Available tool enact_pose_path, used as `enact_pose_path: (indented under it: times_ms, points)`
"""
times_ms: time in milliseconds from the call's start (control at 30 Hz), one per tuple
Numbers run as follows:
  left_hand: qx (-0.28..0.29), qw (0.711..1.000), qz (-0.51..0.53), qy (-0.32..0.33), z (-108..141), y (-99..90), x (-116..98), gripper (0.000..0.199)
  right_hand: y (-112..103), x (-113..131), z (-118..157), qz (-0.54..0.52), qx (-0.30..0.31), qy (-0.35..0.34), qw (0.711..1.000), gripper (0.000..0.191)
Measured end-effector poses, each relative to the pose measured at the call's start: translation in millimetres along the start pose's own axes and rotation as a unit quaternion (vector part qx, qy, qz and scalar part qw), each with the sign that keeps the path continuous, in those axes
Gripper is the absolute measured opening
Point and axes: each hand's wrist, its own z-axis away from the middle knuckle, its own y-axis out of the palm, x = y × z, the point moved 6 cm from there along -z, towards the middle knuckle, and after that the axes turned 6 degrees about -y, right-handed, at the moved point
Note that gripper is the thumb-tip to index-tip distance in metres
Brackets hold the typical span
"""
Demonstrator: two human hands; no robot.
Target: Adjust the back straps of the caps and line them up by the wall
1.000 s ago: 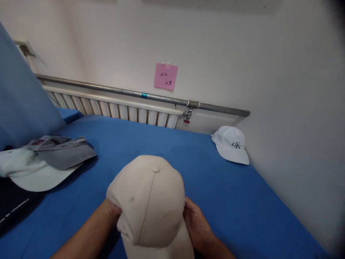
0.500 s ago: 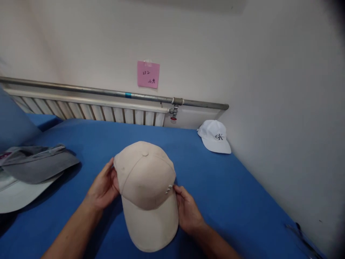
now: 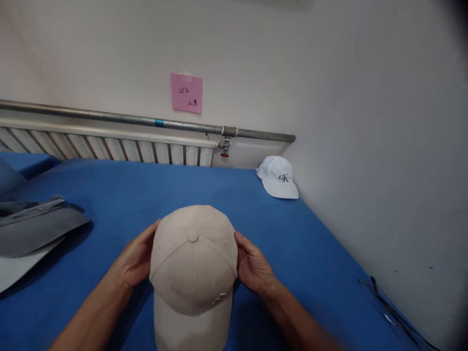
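Observation:
A beige baseball cap [image 3: 193, 263] is between my two hands, crown up, its brim toward me and cut off by the bottom of the view. My left hand [image 3: 138, 256] grips the crown's left side, with its fingers partly hidden behind the cap. On the opposite side, my right hand [image 3: 254, 263] holds the crown's edge, thumb on the outside. A small light mark sits on the front of the crown, right of the middle seam.
A white cap [image 3: 277, 176] with dark letters rests on the blue surface [image 3: 120, 190] by the wall. Stacked caps [image 3: 40, 229] lie at left. Eyeglasses [image 3: 387, 307] are at right. Behind are a radiator [image 3: 142, 151], a pipe [image 3: 190, 126] and a pink note [image 3: 186, 92].
The beige cap has turned so its brim points more straight toward me, and it sits lower in view. My right hand has moved up along its side. The background has shifted left.

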Motion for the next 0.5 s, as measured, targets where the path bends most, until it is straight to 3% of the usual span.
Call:
enact_pose_path:
  times_ms: [200,500]
  points:
    - [0.026,0.997,-0.041,0.058,-19.1,-10.9,-9.1,0.022,-10.3,1.5,-12.8,0.037,-0.024,-0.016,0.999,0.016]
    - [0.034,0.99,-0.073,0.114,-29.7,-14.1,-19.5,0.018,-24.0,22.8,-41.8,0.08,-0.039,-0.079,0.993,0.016]
